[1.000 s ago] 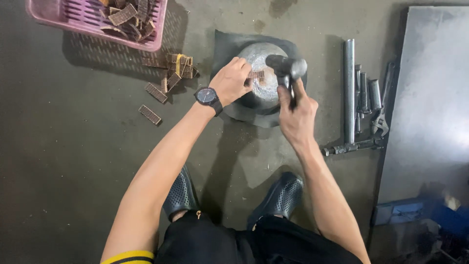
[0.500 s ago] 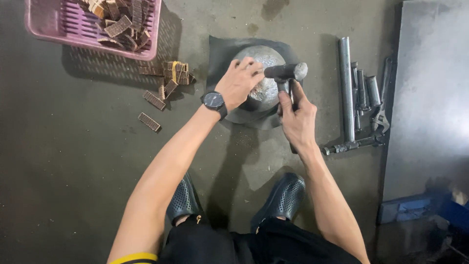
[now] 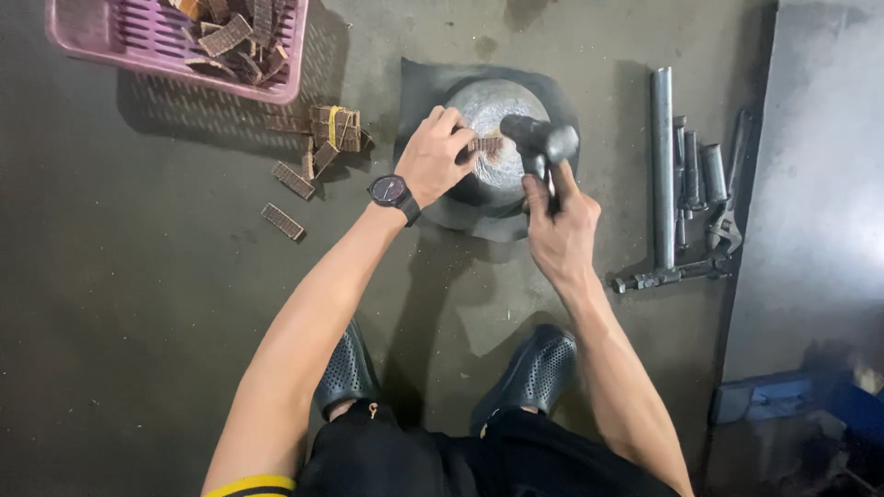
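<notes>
While crouching over the floor (image 3: 138, 304), pinning a small brown ribbed strip (image 3: 482, 145) onto the round metal block (image 3: 502, 115) with the left hand (image 3: 431, 158) — fingertips covering the strip's near end, so hard to judge its full length. Lying roughly flat, with its long axis running left to right and the free end pointing toward the hammer (image 3: 541, 143). Wrapping the right hand (image 3: 558, 230) tightly around the hammer's handle, that grip hiding nearly all of the handle; showing only the dark head, hovering just right of the strip and blurring slightly. Resting the block on a dark rubber mat (image 3: 424, 87), partly hidden under both hands. Cutting off the pink basket (image 3: 101, 41) of similar strips at the top edge; leaving loose strips (image 3: 318, 147) beside it. Lying well apart at right, metal pipes and a wrench (image 3: 691, 184) — details hard to separate.
</notes>
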